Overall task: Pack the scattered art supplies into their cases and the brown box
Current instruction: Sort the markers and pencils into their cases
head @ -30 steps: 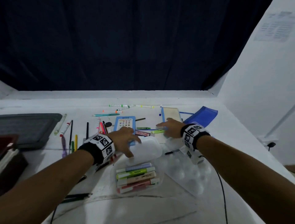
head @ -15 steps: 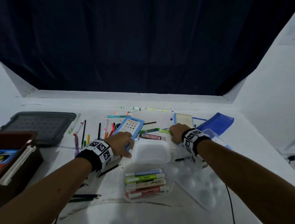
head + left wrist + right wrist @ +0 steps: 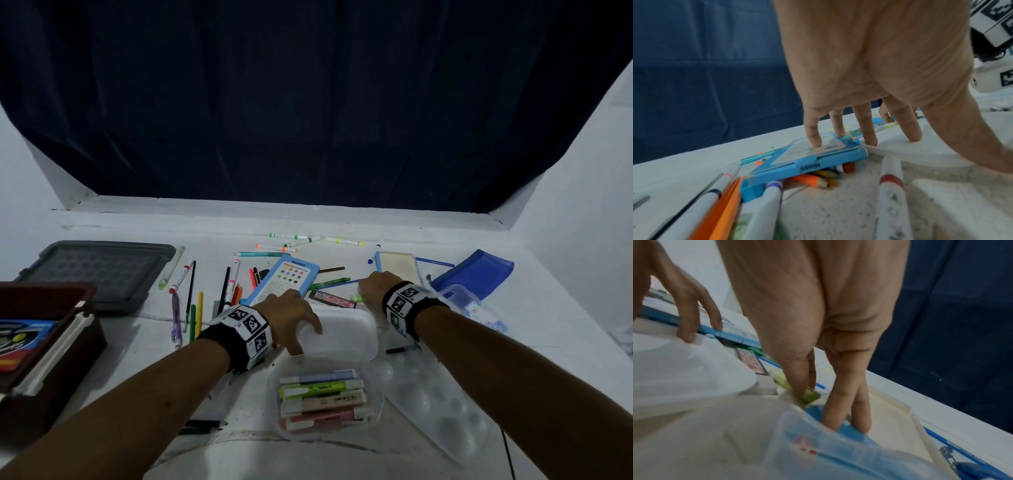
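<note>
1. While the left hand [image 3: 291, 313] rests spread-fingered on the white lid [image 3: 337, 334], the right hand [image 3: 373, 286] is nearer the green highlighter [image 3: 791, 386].
2. Its grip pinches that highlighter on the counter [image 3: 137, 342], long axis running left-right, beyond the open marker case [image 3: 325, 401].

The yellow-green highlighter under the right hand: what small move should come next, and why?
Probably lift it and carry it to the clear case. The right hand already pinches the yellow-green highlighter on the table, and the case lies open with four similar highlighters inside, its lid steadied by the left hand.
</note>
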